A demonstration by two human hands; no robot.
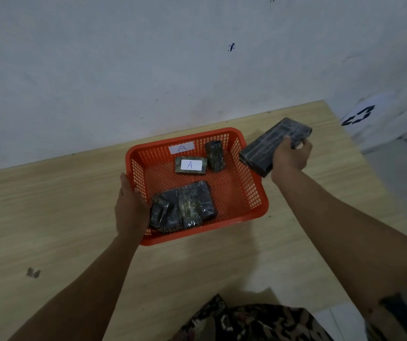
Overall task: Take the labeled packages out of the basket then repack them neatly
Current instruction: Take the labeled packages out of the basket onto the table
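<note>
An orange mesh basket (246,183) with a white "A" label on its far wall sits on the wooden table. Inside lie a small package with an "A" label (190,165), a small dark package (214,155) standing beside it, and a stack of dark wrapped packages (185,206) at the near left. My left hand (130,207) grips the basket's left rim. To the right of the basket, my right hand (290,156) holds a long dark wrapped package (269,146) above the table.
The light wooden table (62,217) meets a grey wall at the back. Its right edge drops to a pale floor with a white sheet bearing black marks (358,115). A small dark mark (33,273) lies at the table's left front.
</note>
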